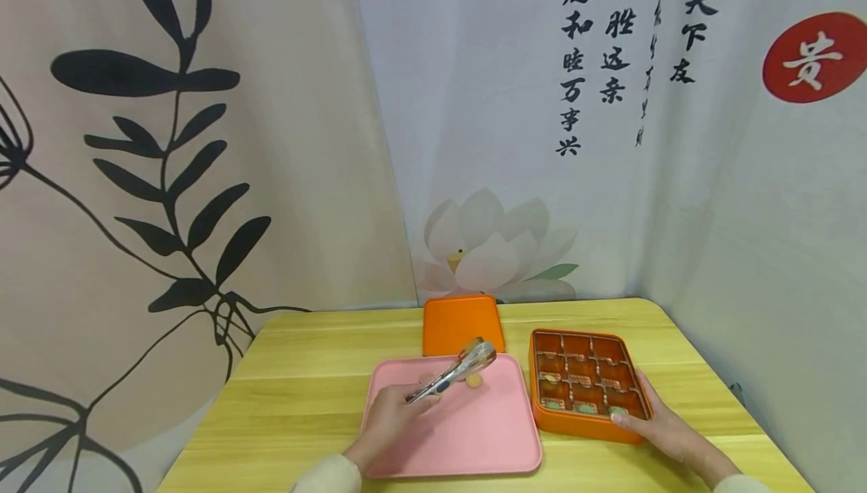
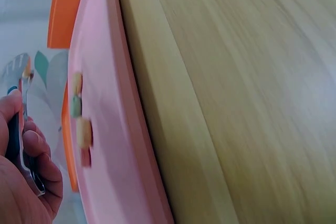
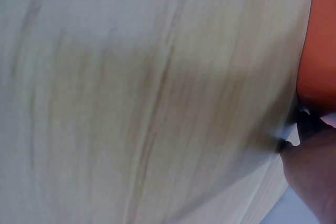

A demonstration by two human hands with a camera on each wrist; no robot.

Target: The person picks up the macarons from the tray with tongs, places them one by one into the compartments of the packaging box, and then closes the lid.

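Note:
My left hand [image 1: 394, 414] holds metal tongs [image 1: 467, 363] above the pink tray [image 1: 474, 444], tips pointing away and to the right. In the left wrist view, a small yellow-orange piece [image 2: 27, 70] shows at the tong tips. Several small pieces stand on the tray, among them a beige one [image 2: 84, 132], a green one [image 2: 76, 106] and a red one [image 2: 86, 157]. My right hand [image 1: 667, 429] grips the orange box [image 1: 576, 424] at its near right corner, thumb over the rim. The box has a divided insert, with green pieces [image 1: 585, 407] in the front row.
Behind the tray lies a flat orange lid [image 1: 462, 324], close to the curtain. The box stands just right of the tray on the wooden table [image 1: 305, 388]. A printed curtain [image 1: 305, 139] hangs along the back and sides.

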